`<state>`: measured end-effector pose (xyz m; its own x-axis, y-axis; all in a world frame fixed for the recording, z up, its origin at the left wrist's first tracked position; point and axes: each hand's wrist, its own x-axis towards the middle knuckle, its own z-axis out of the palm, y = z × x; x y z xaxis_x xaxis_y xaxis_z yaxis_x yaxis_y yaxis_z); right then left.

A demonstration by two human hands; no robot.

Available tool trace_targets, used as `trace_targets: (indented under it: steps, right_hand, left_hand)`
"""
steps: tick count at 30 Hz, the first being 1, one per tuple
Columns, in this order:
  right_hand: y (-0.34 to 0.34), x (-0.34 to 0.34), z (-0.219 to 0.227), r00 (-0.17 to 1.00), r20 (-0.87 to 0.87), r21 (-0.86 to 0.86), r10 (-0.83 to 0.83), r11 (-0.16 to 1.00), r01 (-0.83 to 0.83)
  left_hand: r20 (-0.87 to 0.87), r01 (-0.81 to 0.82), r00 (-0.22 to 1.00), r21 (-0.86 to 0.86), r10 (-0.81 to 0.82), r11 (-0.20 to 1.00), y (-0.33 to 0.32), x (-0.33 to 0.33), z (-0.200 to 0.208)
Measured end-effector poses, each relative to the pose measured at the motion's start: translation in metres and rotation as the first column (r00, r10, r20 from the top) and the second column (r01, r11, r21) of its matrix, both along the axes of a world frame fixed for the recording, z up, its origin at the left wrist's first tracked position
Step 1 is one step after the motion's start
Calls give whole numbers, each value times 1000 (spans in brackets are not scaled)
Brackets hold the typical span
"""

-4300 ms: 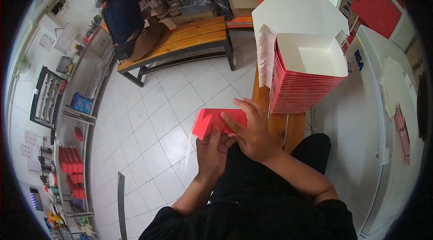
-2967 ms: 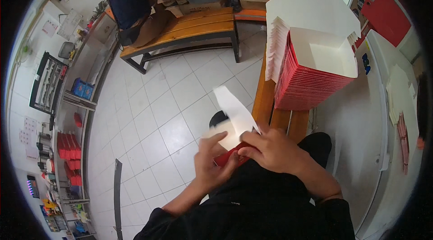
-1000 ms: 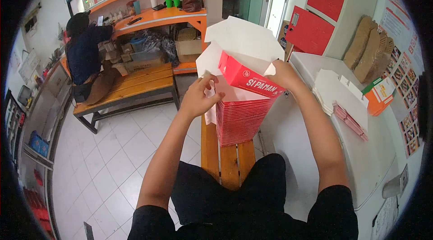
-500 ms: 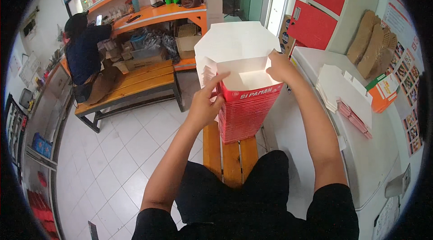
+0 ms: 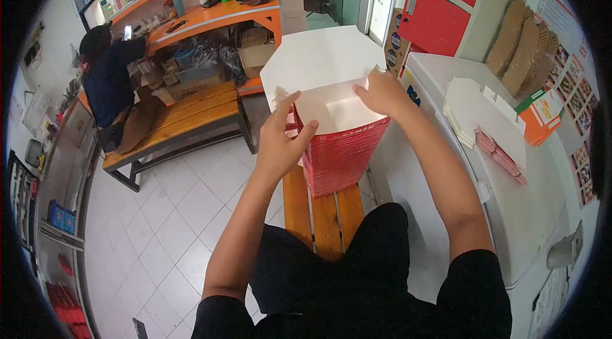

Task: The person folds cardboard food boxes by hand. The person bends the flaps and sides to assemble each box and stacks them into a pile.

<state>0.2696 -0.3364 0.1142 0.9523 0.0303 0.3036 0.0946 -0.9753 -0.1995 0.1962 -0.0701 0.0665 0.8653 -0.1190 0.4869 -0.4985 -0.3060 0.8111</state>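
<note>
A tall stack of nested red paper food boxes (image 5: pixel 338 164) stands on the wooden bench between my knees. The topmost box (image 5: pixel 344 109) has a white inside and its white lid flap (image 5: pixel 328 52) is raised at the far side. My left hand (image 5: pixel 280 141) is at the box's left wall, thumb and forefinger spread along its rim near the front left corner. My right hand (image 5: pixel 384 93) grips the right wall toward the far corner, thumb inside; its other fingers are partly hidden behind the wall.
On the white chest (image 5: pixel 529 224) at right lie flattened white-and-red boxes (image 5: pixel 488 125), an orange-green packet (image 5: pixel 540 116) and brown cardboard pieces (image 5: pixel 519 46). A person (image 5: pixel 111 87) sits at far left on another bench (image 5: pixel 172 119), by an orange shelf (image 5: pixel 210 17).
My left hand's forefinger has moved from inside the box to its left rim. My right hand has its thumb further inside the right wall. The whole view has shifted slightly.
</note>
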Motion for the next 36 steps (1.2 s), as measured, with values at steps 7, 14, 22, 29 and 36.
trace_targets:
  steps: [7, 14, 22, 29, 36]
  right_hand:
    - [-15, 5, 1, 997, -49, 215, 67, 975, -55]
    - [-13, -2, -11, 999, -12, 290, 49, 956, -44]
    - [-19, 10, -28, 990, -53, 615, 132, 785, -72]
    - [-25, 6, -30, 986, 138, 628, -90, 778, -17]
    - [-132, -118, 48, 953, 300, 124, -44, 992, 7]
  left_hand:
    - [-55, 40, 998, 14, -39, 999, 2, -5, -4]
    - [26, -42, 999, 112, 40, 993, 2, 4, -1]
    - [-88, -12, 996, -12, 11, 1000, 5, 16, -5]
    - [-64, 34, 997, -56, -37, 998, 4, 29, -15]
    - [-8, -33, 999, 44, 33, 999, 11, 18, -12]
